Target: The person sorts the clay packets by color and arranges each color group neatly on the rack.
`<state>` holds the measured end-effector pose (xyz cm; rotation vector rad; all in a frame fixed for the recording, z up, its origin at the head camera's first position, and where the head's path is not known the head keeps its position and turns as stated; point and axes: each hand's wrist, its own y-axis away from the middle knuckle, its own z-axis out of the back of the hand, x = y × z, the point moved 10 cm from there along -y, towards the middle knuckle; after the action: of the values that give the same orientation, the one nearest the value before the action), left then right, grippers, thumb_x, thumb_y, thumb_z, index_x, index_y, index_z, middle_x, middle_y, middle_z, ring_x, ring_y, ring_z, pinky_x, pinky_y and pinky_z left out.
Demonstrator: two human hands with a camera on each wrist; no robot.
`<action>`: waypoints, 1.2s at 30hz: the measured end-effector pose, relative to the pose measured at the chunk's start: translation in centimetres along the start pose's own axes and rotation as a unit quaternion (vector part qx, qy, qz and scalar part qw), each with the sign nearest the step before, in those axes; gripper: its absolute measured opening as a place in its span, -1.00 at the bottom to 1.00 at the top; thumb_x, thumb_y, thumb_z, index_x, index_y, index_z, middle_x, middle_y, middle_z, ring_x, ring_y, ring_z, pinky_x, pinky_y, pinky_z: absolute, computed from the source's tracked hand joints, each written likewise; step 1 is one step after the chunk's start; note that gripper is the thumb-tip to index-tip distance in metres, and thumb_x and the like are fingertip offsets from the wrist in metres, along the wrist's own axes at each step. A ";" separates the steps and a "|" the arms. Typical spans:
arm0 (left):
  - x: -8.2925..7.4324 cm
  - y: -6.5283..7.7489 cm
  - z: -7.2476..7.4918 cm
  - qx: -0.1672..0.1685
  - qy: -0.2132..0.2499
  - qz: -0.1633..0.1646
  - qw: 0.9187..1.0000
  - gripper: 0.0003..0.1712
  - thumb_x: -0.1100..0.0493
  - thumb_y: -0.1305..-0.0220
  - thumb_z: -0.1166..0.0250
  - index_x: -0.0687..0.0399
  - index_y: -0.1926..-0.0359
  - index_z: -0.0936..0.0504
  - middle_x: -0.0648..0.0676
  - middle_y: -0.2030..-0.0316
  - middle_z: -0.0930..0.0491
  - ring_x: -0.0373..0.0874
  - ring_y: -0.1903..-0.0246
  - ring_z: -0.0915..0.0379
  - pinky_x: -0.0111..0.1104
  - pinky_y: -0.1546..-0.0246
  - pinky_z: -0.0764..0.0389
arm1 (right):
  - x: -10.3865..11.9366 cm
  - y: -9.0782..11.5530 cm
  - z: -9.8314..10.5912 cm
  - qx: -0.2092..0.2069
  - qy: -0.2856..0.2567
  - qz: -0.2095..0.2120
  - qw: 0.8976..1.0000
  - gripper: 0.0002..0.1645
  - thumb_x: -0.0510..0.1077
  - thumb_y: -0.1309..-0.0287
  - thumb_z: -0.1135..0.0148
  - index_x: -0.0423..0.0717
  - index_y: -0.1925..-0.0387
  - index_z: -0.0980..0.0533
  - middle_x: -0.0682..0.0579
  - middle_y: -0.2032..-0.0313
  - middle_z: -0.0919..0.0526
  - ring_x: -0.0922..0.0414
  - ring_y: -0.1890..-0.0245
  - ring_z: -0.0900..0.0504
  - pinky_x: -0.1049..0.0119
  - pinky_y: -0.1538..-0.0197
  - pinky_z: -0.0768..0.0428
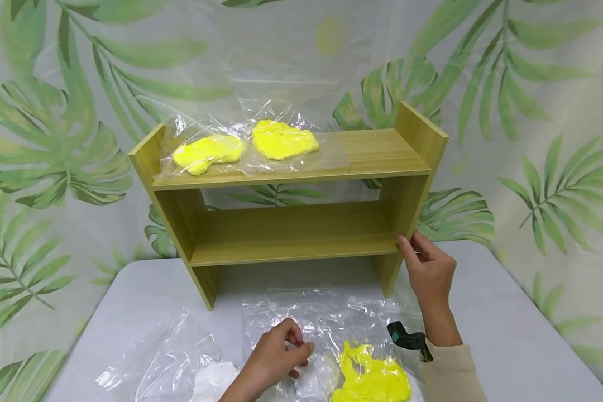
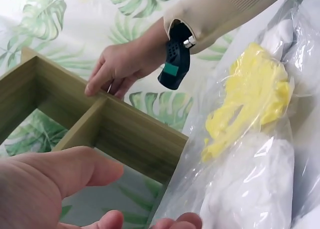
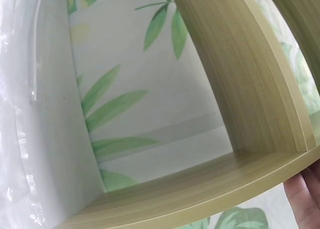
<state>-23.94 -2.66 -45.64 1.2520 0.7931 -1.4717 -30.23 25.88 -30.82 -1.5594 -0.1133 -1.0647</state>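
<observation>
A small wooden shelf (image 1: 291,231) with two boards stands at the back of the table. My right hand (image 1: 430,273) pinches the front edge of its right side panel, near the lower board. The thumb lies on that edge and the fingers go round the outer face, as the left wrist view shows; the right wrist view has only some fingers (image 3: 306,196) at its edge. My left hand (image 1: 276,357) hovers with loosely bent fingers over clear plastic bags, holding nothing. Under and beside it lie a yellow soft lump (image 1: 374,374) and white lumps (image 1: 215,379) in the bags.
Two more bagged yellow lumps (image 1: 283,139) rest on the shelf's top board, left and centre. The white table (image 1: 497,312) carries the shelf and bags. A leaf-printed cloth (image 1: 548,100) hangs behind. A black device (image 1: 406,336) is strapped at the right wrist.
</observation>
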 end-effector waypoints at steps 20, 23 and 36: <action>1.6 -0.4 -2.7 0.078 0.076 0.036 0.993 -0.81 0.19 -0.26 -0.30 0.25 0.20 -0.69 0.09 0.21 -0.65 -0.03 0.39 -0.64 -0.23 0.44 -0.67 | -0.3 0.0 0.0 0.003 0.001 -0.002 1.000 -0.67 -0.37 -0.10 -0.32 -0.37 0.05 -0.61 -0.34 0.24 -0.68 0.55 0.34 -0.61 0.67 0.31 -0.51; 1.7 -0.7 -2.3 0.061 0.091 0.031 0.994 -0.79 0.23 -0.28 -0.27 0.29 0.15 -0.68 0.12 0.16 -0.65 -0.02 0.35 -0.64 -0.21 0.39 -0.68 | 0.0 0.0 0.0 0.004 -0.003 -0.001 1.000 -0.67 -0.38 -0.09 -0.32 -0.38 0.06 -0.61 -0.34 0.25 -0.68 0.53 0.35 -0.62 0.66 0.31 -0.52; 2.2 -1.7 0.8 -0.040 0.119 0.017 0.992 -0.63 0.27 -0.21 -0.23 0.32 -0.04 -0.59 0.19 0.02 -0.57 -0.02 0.25 -0.63 -0.22 0.32 -0.67 | -0.4 0.1 -0.2 0.009 0.010 -0.016 1.000 -0.64 -0.32 -0.12 -0.33 -0.33 0.02 -0.60 -0.27 0.19 -0.69 0.55 0.33 -0.61 0.67 0.30 -0.52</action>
<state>-25.75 -3.55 -47.71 1.3900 0.9739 -1.2638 -30.52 25.93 -31.15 -1.5338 -0.1345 -1.1020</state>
